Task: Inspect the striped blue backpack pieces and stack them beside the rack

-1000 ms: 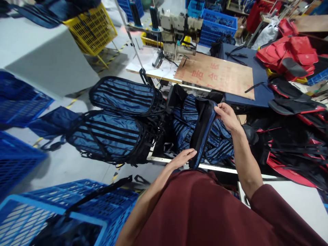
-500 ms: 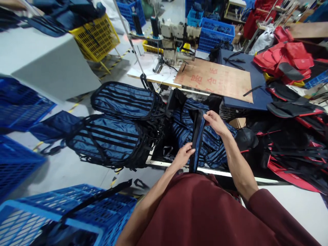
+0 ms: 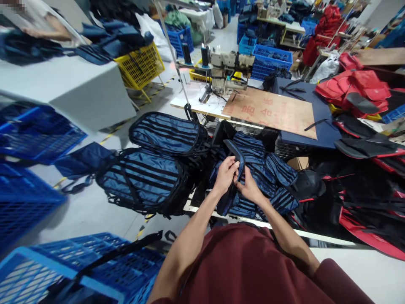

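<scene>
Just in front of my body, a long dark blue and black fabric strip (image 3: 234, 148) is bent over between my two hands. My left hand (image 3: 225, 176) pinches it near the bend, with its fingers curled in. Close beside it on the right, my right hand (image 3: 249, 186) is closed on the same strip, fingertips nearly meeting those of the left. Beneath lie several blue fabric pieces with black stripes (image 3: 281, 169), heaped in a white-edged frame. Left of the hands are two stacks of blue striped bag panels (image 3: 150, 174) with black edging and straps.
A sewing machine (image 3: 229, 61) and a wooden board (image 3: 272, 110) stand ahead. Red and black bag parts (image 3: 363, 215) pile up at right. Blue crates (image 3: 95, 261) stand at lower left. Another person's arm (image 3: 52, 29) is at a white table (image 3: 79, 80).
My hands have come together along the strip, the right one moving down and left, the left one up. The strip, upright before, is now bent. My view has shifted slightly.
</scene>
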A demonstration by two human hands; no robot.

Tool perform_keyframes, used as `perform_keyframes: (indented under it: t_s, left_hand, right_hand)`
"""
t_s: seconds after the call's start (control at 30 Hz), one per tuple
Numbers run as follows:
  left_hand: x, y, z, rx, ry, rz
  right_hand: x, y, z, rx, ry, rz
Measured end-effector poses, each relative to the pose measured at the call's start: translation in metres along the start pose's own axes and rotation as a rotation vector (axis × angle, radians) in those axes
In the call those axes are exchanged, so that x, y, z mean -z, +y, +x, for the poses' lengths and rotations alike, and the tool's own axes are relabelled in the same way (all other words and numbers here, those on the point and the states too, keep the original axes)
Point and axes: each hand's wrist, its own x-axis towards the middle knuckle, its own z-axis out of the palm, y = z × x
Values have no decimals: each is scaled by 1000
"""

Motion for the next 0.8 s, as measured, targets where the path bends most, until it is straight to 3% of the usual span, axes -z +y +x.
perform_keyframes:
  t_s: [0.1,0.17,0.27,0.37,0.4,0.47,0.53,0.67,0.8]
  left_hand:
    - [-6,3,-8,47,-115,99]
    - [2,15,-11,39,-195,279]
    - [48,53,-14,-4,-122,593]
    - [127,96,-17,-57,107,759]
    - [154,106,-18,-87,202,877]
    - [197,113,-20,-103,282,1102]
    - [222,108,-22,-158,296,1325]
    - [237,100,-21,-274,80,1551]
    - [250,121,-14,-366,-76,1632]
  right_hand:
    - [-22,5,-8,-129,272,-105]
    - [-11,12,-3,-182,444,-196]
    - [52,27,4,-232,753,-378]
    - [146,40,-7,-289,926,-463]
    - [174,43,-14,-300,925,-474]
    - [219,47,-30,-298,840,-511]
    - [247,48,-43,-273,744,-566]
    - [279,44,-53,-199,705,-616]
    - [301,32,-55,-160,650,-573]
